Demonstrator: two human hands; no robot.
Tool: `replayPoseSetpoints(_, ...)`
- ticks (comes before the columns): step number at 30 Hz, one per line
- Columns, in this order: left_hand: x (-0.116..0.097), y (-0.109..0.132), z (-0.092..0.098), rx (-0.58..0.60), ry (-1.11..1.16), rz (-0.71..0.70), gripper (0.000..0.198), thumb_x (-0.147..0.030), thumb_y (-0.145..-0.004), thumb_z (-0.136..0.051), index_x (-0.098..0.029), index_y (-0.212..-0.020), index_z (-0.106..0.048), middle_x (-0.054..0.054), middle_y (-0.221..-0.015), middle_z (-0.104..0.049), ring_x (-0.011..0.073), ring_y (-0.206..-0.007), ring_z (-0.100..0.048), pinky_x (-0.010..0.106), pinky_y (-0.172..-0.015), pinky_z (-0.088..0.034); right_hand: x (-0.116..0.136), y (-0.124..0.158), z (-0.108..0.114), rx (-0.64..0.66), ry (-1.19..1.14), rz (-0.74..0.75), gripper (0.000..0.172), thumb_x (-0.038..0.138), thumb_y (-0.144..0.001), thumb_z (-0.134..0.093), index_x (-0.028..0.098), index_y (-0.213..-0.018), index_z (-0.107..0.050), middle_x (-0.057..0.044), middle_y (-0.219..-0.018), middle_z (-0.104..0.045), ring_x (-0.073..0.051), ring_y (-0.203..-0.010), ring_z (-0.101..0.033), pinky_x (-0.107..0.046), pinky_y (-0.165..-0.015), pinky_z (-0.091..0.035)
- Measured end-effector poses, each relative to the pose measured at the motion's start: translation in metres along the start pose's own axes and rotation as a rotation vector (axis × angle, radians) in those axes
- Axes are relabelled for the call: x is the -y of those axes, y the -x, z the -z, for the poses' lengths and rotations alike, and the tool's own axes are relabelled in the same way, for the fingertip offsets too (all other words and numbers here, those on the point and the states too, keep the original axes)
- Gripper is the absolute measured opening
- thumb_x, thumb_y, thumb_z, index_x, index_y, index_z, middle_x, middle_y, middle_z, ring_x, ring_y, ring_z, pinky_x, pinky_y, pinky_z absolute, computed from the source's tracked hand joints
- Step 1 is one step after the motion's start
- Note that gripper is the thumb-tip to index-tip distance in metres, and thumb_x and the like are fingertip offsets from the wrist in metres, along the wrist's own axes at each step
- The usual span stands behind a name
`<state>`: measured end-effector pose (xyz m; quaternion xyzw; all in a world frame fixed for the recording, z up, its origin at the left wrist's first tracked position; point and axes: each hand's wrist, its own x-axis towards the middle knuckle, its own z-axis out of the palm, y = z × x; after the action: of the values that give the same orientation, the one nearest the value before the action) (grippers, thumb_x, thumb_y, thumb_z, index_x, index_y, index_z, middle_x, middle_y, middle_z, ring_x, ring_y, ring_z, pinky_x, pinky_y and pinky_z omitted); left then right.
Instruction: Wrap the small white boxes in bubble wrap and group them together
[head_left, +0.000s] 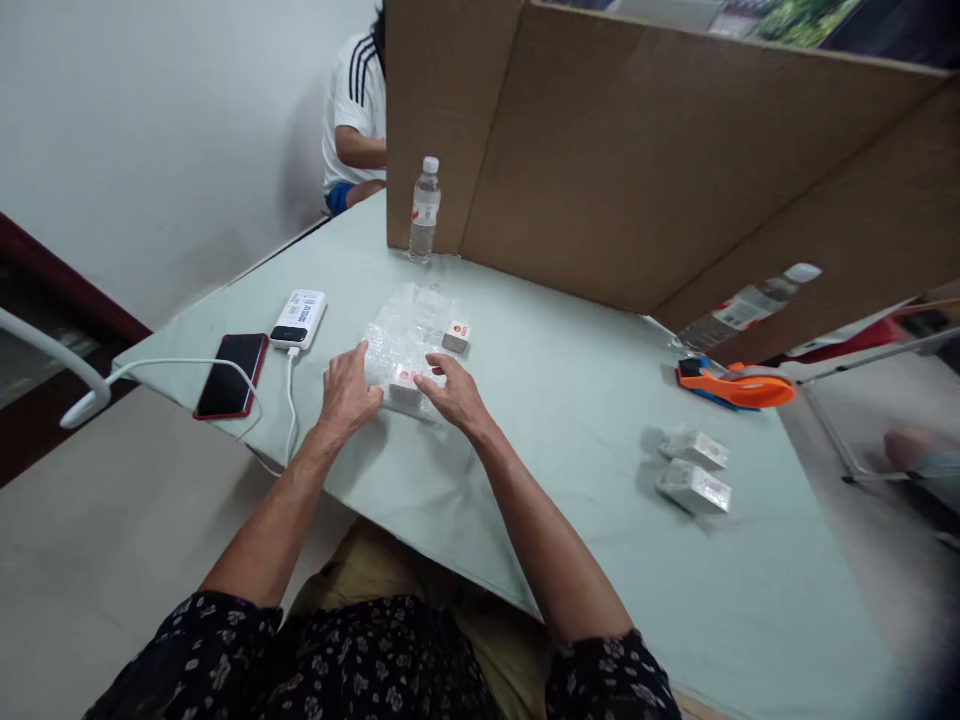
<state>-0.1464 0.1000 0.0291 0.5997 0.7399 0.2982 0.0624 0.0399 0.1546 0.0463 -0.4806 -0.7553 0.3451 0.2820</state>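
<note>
A small white box with a red mark [405,378] lies on a sheet of bubble wrap [397,325] on the table. My left hand [347,392] is at the sheet's left edge, index finger and thumb spread apart. From the right, my right hand [454,392] reaches over the wrap with thumb and fingers apart. Its thumb tip is close to the small box; whether it touches cannot be made out. A second small box [456,336] stands just beyond my right hand, by the wrap's right edge.
Two wrapped boxes [697,487] and an orange tape dispenser [735,385] lie at right. A water bottle [424,212] and a tilted bottle [742,310] stand by the cardboard partition [570,160]. At left are a phone [232,375] and a cabled power bank [298,318]. Another person [356,110] sits behind.
</note>
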Motion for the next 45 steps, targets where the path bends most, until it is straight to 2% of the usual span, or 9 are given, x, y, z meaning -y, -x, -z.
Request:
replayPoseSetpoints(6, 0.006, 0.009, 0.002, 0.086, 0.057, 0.019, 0.051, -0.011, -0.068, -0.053, -0.020, -0.117, -0.061, 0.007, -0.087, -0.067, 0.0297, -0.096, -0.058, 0.050, -0.093, -0.045, -0.009, -0.013, -0.003, 0.238, -0.172, -0.074, 0.038, 0.025, -0.081, -0.060, 0.017, -0.119, -0.060, -0.008, -0.118, -0.066, -0.018, -0.093, -0.065, -0.035, -0.087, -0.051)
replayPoseSetpoints(10, 0.014, 0.033, 0.009, 0.078, 0.065, -0.083, 0.023, -0.012, -0.069, -0.052, -0.022, -0.085, -0.066, 0.007, -0.098, -0.065, 0.0285, -0.104, -0.057, 0.048, -0.096, -0.044, -0.010, -0.008, -0.012, 0.230, -0.115, -0.081, 0.052, 0.022, -0.072, -0.070, 0.019, -0.122, -0.056, -0.005, -0.109, -0.068, -0.016, -0.081, -0.063, -0.031, -0.076, -0.050)
replayPoseSetpoints(15, 0.023, 0.037, 0.014, 0.036, -0.009, -0.195, 0.063, -0.014, -0.065, -0.056, -0.019, -0.128, -0.055, 0.015, -0.146, -0.044, 0.0352, -0.132, -0.041, 0.051, -0.107, -0.037, -0.001, 0.005, -0.027, 0.094, 0.071, -0.043, 0.039, 0.023, -0.073, -0.070, 0.023, -0.111, -0.061, -0.002, -0.100, -0.069, -0.019, -0.082, -0.062, -0.032, -0.075, -0.047)
replayPoseSetpoints(19, 0.020, 0.033, 0.015, 0.185, -0.080, -0.346, 0.057, -0.012, -0.068, -0.053, -0.019, -0.124, -0.059, 0.013, -0.118, -0.062, 0.0330, -0.119, -0.050, 0.049, -0.103, -0.039, -0.003, 0.043, -0.017, 0.110, 0.135, 0.010, 0.042, 0.027, -0.073, -0.071, 0.023, -0.114, -0.062, -0.004, -0.100, -0.070, -0.020, -0.083, -0.063, -0.033, -0.076, -0.047)
replayPoseSetpoints(24, -0.010, 0.064, 0.007, 0.259, 0.042, -0.562, 0.020, -0.009, -0.075, -0.051, -0.020, -0.086, -0.065, 0.007, -0.087, -0.064, 0.0246, -0.092, -0.053, 0.040, -0.088, -0.044, -0.021, 0.116, 0.019, 0.026, 0.108, -0.059, 0.043, 0.027, -0.073, -0.069, 0.023, -0.116, -0.062, -0.004, -0.100, -0.071, -0.019, -0.079, -0.064, -0.034, -0.077, -0.049)
replayPoseSetpoints(32, -0.095, 0.107, -0.039, 0.330, 0.187, -0.830, 0.022, -0.006, -0.080, -0.051, -0.021, -0.087, -0.065, 0.007, -0.086, -0.059, 0.0241, -0.091, -0.050, 0.043, -0.089, -0.043, -0.038, 0.204, 0.096, -0.328, -0.113, -0.226, 0.044, 0.042, -0.075, -0.070, 0.022, -0.113, -0.061, -0.005, -0.092, -0.071, -0.018, -0.072, -0.062, -0.031, -0.062, -0.049)
replayPoseSetpoints(36, -0.118, 0.110, -0.052, 0.432, 0.184, -0.926, 0.024, -0.008, -0.077, -0.054, -0.022, -0.093, -0.066, 0.008, -0.095, -0.060, 0.0252, -0.097, -0.051, 0.047, -0.099, -0.041, -0.051, 0.223, 0.108, -0.391, -0.131, -0.268, 0.046, 0.043, -0.075, -0.069, 0.021, -0.114, -0.060, -0.005, -0.093, -0.071, -0.018, -0.070, -0.062, -0.031, -0.063, -0.050)
replayPoseSetpoints(41, -0.100, 0.121, -0.030, 0.553, 0.134, -0.948, 0.024, -0.011, -0.071, -0.058, -0.023, -0.091, -0.063, 0.008, -0.112, -0.061, 0.0267, -0.116, -0.052, 0.055, -0.115, -0.025, -0.067, 0.236, 0.092, -0.340, 0.049, -0.312, 0.043, 0.033, -0.072, -0.068, 0.021, -0.112, -0.062, -0.005, -0.098, -0.072, -0.019, -0.073, -0.064, -0.037, -0.076, -0.053)
replayPoseSetpoints(45, -0.075, 0.126, -0.002, 0.630, 0.175, -0.886, 0.011, -0.016, -0.070, -0.061, -0.022, -0.079, -0.060, 0.007, -0.112, -0.064, 0.0272, -0.117, -0.055, 0.053, -0.113, -0.030, -0.071, 0.243, 0.084, -0.366, 0.077, -0.303, 0.045, 0.035, -0.075, -0.066, 0.020, -0.117, -0.060, -0.009, -0.111, -0.070, -0.022, -0.082, -0.067, -0.040, -0.082, -0.054)
